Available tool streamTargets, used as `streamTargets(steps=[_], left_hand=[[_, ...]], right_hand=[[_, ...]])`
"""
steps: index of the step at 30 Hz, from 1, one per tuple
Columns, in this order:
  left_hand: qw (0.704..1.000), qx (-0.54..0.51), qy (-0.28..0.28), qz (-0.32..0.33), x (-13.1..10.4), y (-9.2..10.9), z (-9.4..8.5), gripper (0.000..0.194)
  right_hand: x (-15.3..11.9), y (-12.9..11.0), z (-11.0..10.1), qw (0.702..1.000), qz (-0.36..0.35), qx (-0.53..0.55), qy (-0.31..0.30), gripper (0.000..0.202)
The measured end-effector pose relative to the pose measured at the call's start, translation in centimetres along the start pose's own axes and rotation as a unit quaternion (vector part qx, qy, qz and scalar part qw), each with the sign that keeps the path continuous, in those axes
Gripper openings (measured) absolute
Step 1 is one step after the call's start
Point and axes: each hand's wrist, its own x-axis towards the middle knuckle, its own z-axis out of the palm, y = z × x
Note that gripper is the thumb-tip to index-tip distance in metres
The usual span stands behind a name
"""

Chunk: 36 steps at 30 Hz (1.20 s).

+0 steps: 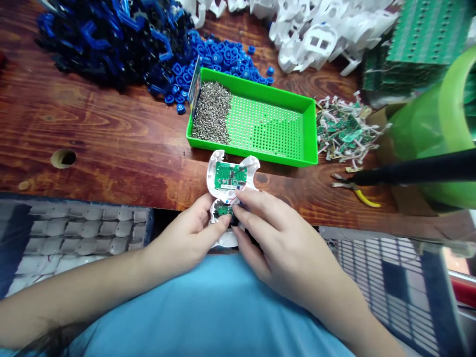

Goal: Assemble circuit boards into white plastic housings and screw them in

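Observation:
Two white plastic housing halves lie one above the other at the table's front edge. The far half [211, 184] rests on the wood with a green circuit board [232, 173] inside it. Nearer my body, the second half [227, 242] holds a smaller green board [222, 210] among black parts. My left hand [189, 225] grips this near half from the left, thumb over the small board. From the right, my right hand [284, 238] has its fingertips on the near half and by thin wires joining the two. Its fingers partly hide the wires and the black parts.
Just beyond is a green tray [273, 157] with small screws [211, 111]. Blue buttons [230, 57], black-and-blue parts [111, 44] and white shells [323, 39] are heaped behind. On the right lie wired boards [347, 126], yellow-handled cutters [362, 196] and a green bin [427, 124].

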Motion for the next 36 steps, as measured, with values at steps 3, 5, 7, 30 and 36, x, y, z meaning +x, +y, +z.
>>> streamTargets(steps=[3, 5, 7, 30, 36], left_hand=[[1.0, -0.004, -0.003, 0.018, -0.1, -0.2, -0.1, 0.045], [0.999, -0.006, -0.014, 0.032, -0.2, -0.2, -0.1, 0.044], [0.999, -0.004, -0.018, 0.044, -0.2, -0.2, -0.1, 0.044], [0.988, 0.14, 0.032, 0.048, -0.7, 0.2, 0.1, 0.043], [0.995, 0.094, 0.037, 0.005, -0.1, 0.3, 0.1, 0.044]], right_hand=[[-0.3, -0.2, 0.2, 0.999, -0.014, -0.006, 0.044, 0.027], [-0.7, -0.2, 0.2, 0.998, -0.015, -0.003, 0.068, 0.027], [-1.1, -0.3, 0.2, 0.994, 0.015, 0.02, 0.108, 0.027], [-0.1, -1.3, 2.4, 0.787, 0.358, 0.49, 0.112, 0.012], [0.3, -0.9, 3.2, 0.769, 0.353, 0.521, 0.109, 0.012]])
